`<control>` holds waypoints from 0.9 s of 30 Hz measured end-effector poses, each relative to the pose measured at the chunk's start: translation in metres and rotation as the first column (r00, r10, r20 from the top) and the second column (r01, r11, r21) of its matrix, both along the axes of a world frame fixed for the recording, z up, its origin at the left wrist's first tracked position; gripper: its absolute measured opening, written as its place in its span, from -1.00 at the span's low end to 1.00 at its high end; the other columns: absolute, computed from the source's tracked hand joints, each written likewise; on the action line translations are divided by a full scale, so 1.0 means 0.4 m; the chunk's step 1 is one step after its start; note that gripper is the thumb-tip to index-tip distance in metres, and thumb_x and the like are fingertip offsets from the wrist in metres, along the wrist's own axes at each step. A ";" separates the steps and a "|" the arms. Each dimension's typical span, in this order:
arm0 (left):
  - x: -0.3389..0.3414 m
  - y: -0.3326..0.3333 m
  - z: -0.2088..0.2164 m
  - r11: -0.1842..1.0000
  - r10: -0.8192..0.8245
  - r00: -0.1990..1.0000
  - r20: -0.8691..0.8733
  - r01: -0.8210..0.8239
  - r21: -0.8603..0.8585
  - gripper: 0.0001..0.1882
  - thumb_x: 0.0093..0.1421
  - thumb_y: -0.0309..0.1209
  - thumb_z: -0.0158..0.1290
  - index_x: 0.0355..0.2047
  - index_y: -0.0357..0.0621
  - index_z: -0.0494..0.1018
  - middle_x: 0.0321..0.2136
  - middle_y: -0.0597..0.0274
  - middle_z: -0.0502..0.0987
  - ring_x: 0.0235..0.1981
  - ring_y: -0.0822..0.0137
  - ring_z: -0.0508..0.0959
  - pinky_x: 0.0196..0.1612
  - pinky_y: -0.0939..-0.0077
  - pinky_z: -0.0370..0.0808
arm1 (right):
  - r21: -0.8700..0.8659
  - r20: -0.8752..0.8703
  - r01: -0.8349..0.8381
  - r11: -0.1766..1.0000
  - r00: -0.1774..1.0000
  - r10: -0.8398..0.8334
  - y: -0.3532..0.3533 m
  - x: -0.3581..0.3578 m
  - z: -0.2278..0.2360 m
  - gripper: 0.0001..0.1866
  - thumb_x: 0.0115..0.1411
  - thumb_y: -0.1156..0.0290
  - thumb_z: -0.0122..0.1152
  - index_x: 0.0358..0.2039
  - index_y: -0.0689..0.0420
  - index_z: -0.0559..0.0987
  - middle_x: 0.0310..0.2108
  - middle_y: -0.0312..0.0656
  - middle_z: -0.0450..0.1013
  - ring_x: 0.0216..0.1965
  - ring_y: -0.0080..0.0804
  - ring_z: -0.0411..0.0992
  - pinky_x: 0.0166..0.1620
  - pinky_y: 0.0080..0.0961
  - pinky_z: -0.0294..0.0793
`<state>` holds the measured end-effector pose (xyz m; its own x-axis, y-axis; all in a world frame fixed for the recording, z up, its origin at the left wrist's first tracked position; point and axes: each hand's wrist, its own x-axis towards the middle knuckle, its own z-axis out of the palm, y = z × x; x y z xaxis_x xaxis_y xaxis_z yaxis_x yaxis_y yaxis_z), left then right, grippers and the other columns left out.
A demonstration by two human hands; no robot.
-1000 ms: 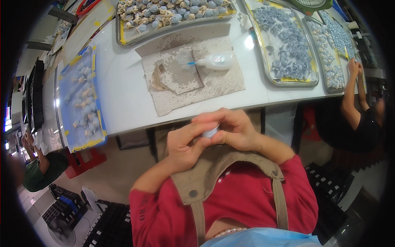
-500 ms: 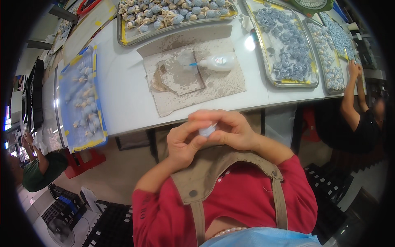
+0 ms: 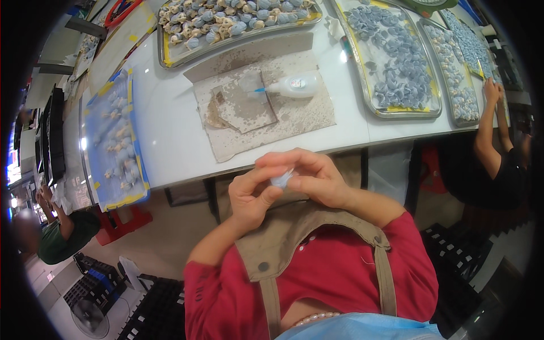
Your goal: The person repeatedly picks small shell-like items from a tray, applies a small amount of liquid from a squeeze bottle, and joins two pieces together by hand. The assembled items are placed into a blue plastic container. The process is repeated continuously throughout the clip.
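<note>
A small pale-blue piece (image 3: 281, 180) is held between my two hands in front of my chest, just off the table's near edge. My left hand (image 3: 249, 197) is closed around its left side, thumb and fingers against it. From the other side, my right hand (image 3: 320, 180) has its thumb on the piece and its fingers arched over it. The fingers partly hide the piece, so its exact shape is unclear. Beyond them, a white squeeze bottle with a blue tip (image 3: 297, 85) lies on its side on a stained cardboard sheet (image 3: 226, 148).
A metal tray (image 3: 369, 106) of blue curved, petal-like pieces stands on the right. Another tray (image 3: 164, 54) at the back holds blue-and-cream figures. A blue taped tray (image 3: 137, 170) of similar figures sits left. Co-workers' hands show at the right (image 3: 493, 90) and far left (image 3: 45, 198).
My right thumb has shifted left over the pale-blue piece, which both hands still hold. The table view has tilted slightly.
</note>
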<state>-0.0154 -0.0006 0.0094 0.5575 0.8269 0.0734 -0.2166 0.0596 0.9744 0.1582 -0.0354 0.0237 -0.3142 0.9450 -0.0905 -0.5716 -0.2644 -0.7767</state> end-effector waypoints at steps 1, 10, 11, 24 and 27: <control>0.006 -0.001 0.002 1.000 -0.011 1.000 0.005 0.011 0.007 -0.72 0.13 -0.42 0.09 -0.15 -0.26 0.45 -0.24 0.15 0.55 -0.26 0.47 0.51 -0.21 0.66 0.41 | -0.001 -0.002 0.014 1.000 1.000 -0.014 -0.002 0.001 0.001 -0.58 0.14 0.55 -0.03 0.05 0.27 0.31 0.09 -0.05 0.25 0.11 -0.37 0.22 0.17 -0.38 0.15; -0.084 0.081 0.090 0.985 0.084 0.888 -0.452 -0.006 0.170 -0.69 0.02 -0.49 0.16 -0.17 -0.19 0.49 -0.32 0.23 0.56 -0.36 0.53 0.50 -0.25 0.59 0.47 | 0.306 0.426 0.040 0.951 0.888 -0.174 0.076 0.021 0.011 -0.65 0.07 0.59 0.05 -0.07 0.24 0.43 -0.03 -0.11 0.38 0.05 -0.31 0.30 0.10 -0.43 0.24; -0.111 0.103 0.126 0.952 0.273 0.782 -0.560 -0.136 0.274 -0.69 -0.01 -0.52 0.16 -0.19 -0.19 0.50 -0.28 0.25 0.57 -0.28 0.50 0.51 -0.21 0.62 0.44 | 0.573 0.596 0.002 0.820 0.685 -0.418 0.112 0.038 0.002 -0.67 0.04 0.61 0.08 -0.11 0.23 0.47 -0.08 -0.11 0.42 0.03 -0.24 0.32 0.09 -0.41 0.26; -0.315 0.449 0.111 0.612 0.783 0.306 -0.542 -0.222 0.759 -0.84 0.04 -0.41 0.08 -0.37 -0.20 0.50 -0.43 0.13 0.54 -0.41 0.27 0.52 -0.30 0.51 0.42 | 0.681 0.632 0.326 0.656 0.189 -0.751 0.206 0.094 -0.085 -0.64 -0.01 0.62 0.14 -0.13 0.17 0.48 -0.10 -0.11 0.42 -0.03 -0.19 0.35 0.02 -0.43 0.31; -0.146 0.576 0.078 0.638 0.700 0.465 -0.542 -0.068 0.767 -0.85 0.02 -0.43 0.07 -0.37 -0.15 0.51 -0.39 0.14 0.53 -0.38 0.29 0.51 -0.28 0.50 0.41 | 0.685 0.648 0.298 0.665 0.170 -0.743 0.205 0.097 -0.089 -0.63 -0.02 0.61 0.14 -0.13 0.17 0.48 -0.11 -0.10 0.42 -0.04 -0.20 0.35 0.02 -0.43 0.31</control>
<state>-0.0739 0.2296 0.0406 0.2678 0.8949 0.3570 0.7557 -0.4250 0.4983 0.1969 0.0466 -0.0118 0.3129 0.8550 0.4137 0.5542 0.1894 -0.8106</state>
